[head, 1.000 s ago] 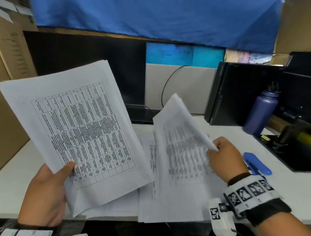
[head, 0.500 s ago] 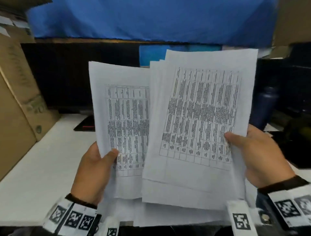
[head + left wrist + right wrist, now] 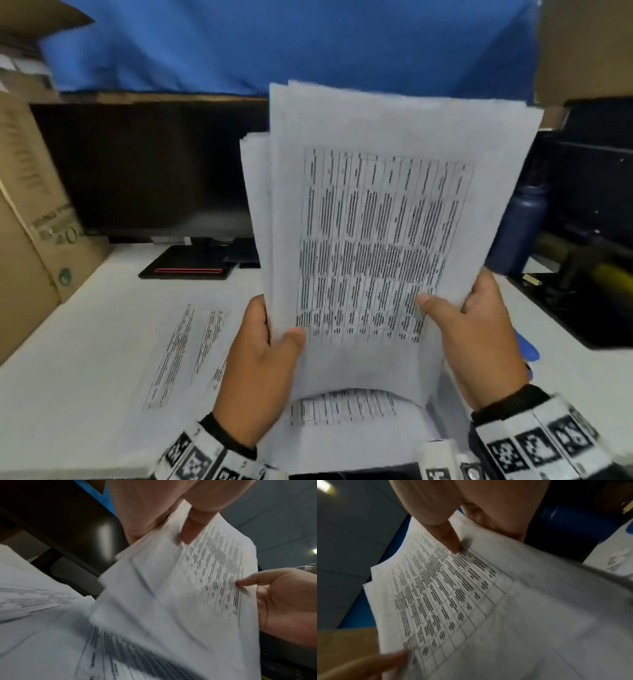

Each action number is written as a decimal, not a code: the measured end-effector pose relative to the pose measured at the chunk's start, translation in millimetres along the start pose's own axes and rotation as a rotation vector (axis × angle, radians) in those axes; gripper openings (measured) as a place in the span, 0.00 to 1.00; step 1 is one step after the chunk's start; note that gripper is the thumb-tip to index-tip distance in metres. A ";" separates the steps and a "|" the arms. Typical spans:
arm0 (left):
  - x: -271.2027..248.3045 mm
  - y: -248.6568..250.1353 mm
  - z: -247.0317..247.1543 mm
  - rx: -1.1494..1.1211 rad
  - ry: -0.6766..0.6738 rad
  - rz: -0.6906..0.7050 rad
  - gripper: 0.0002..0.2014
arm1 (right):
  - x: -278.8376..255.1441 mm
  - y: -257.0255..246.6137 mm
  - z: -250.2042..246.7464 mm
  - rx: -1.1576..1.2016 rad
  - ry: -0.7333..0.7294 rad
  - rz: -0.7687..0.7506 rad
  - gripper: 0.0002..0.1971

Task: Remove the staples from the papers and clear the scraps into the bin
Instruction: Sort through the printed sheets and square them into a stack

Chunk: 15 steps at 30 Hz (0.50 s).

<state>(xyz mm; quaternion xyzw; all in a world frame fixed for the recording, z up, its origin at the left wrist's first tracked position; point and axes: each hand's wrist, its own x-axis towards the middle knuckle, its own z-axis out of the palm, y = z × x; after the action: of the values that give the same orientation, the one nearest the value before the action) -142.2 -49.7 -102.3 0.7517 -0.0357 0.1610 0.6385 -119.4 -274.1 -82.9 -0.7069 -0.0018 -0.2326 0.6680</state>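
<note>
Papers (image 3: 387,233) are gripped at their lower edge by both hands and held upright above the tabletop (image 3: 78,359), near its front edge. The left thumb is pressed on the front sheet at its lower left, with the left hand (image 3: 260,373) curled round the left edge of the stack. The right thumb is laid on the printed table at the lower right, and the right hand (image 3: 486,339) is wrapped round the right edge; its fingers behind the sheets are hidden. The sheets are fanned slightly, so that several upper edges show one behind another. Whether any staple is in the stack cannot be told.

More printed sheets (image 3: 191,353) are spread flat on the tabletop below and to the left of the hands. A dark monitor (image 3: 144,171) is stood at the back edge, with its base (image 3: 188,270) before it. A cardboard box (image 3: 30,219) is placed at the left edge. A dark blue bottle (image 3: 520,226) is seen at the right, behind the held stack, and part of a blue object (image 3: 527,346) is seen just behind the right hand.
</note>
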 end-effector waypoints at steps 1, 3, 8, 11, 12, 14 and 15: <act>-0.7 -1.4 -0.9 -0.029 0.011 -0.010 0.15 | -1.6 2.3 0.5 -0.019 -0.006 0.000 0.22; -2.6 -3.0 -1.6 -0.082 0.028 0.006 0.12 | -3.7 6.0 1.2 -0.026 -0.021 0.011 0.20; -3.6 -6.4 1.6 -0.129 0.067 -0.092 0.12 | -10.5 12.6 7.7 -0.008 -0.015 0.054 0.19; -6.4 -0.2 7.2 -0.133 0.086 -0.136 0.10 | -16.1 16.7 12.3 -0.048 -0.054 0.071 0.20; -8.5 2.2 8.5 -0.111 0.086 -0.141 0.09 | -17.0 17.6 13.5 -0.070 -0.072 0.074 0.19; -11.9 6.0 11.1 -0.047 0.048 -0.159 0.07 | -18.7 17.5 14.5 -0.085 -0.085 0.081 0.17; -12.0 6.8 11.8 -0.028 0.021 -0.143 0.07 | -19.6 16.4 15.1 -0.088 -0.080 0.080 0.16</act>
<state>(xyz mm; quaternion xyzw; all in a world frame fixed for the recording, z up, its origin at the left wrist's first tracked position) -152.9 -64.2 -100.8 0.7416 0.0223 0.1223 0.6593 -126.8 -255.6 -104.8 -0.7439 0.0098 -0.1773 0.6443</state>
